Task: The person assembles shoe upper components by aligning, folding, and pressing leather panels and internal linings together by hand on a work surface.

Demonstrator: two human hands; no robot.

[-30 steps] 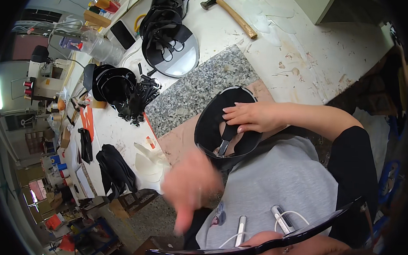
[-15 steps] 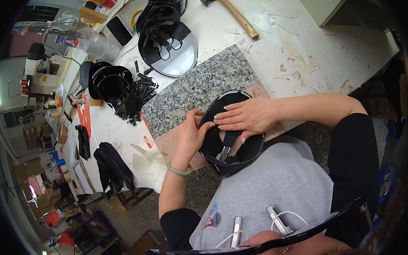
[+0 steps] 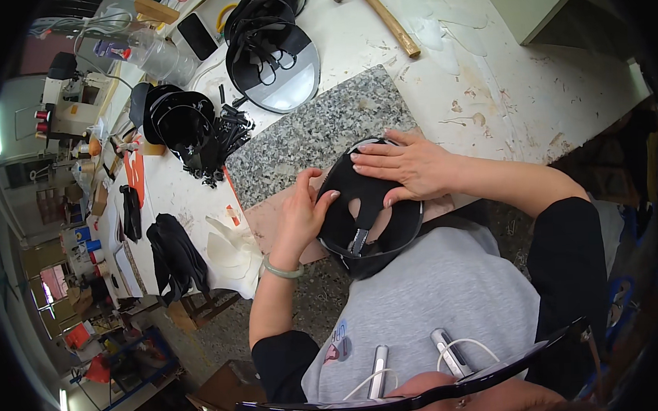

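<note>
While the right hand [image 3: 408, 169] lies spread over the upper lining of a black cap-shaped shell [image 3: 345, 230], the left hand [image 3: 303, 210] meets its rim at about 10 o'clock. The right fingers are extended and nearly side by side, the thumb well off from them toward 6 o'clock; that flat contact seems meant to steady or smooth the lining rather than pinch it. The left thumb rests over the rim and the index finger curls outside it, apart from the thumb, probably to brace that side; whether the other fingers grip the shell cannot be told. The shell sits at the bench's near edge, over a tan board [image 3: 267, 223], its 6 o'clock side against the person's gray shirt [image 3: 428, 289], perhaps so the body backs it up. A granite slab [image 3: 319, 136] lies just beyond, toward 11 o'clock, likely serving as a firm work surface. With the hollow facing up, the shell looks dark and matte inside, edged by a thin, slightly shiny rim; a black strap [image 3: 365, 215] runs down its middle to a grayish end piece [image 3: 358, 241] near 7 o'clock, and pinkish-tan shows through gaps beside it. Farther off, nested black shells [image 3: 182, 127] stand at 10 o'clock and a wooden-handled hammer [image 3: 388, 23] lies at 12, within reach.
</note>
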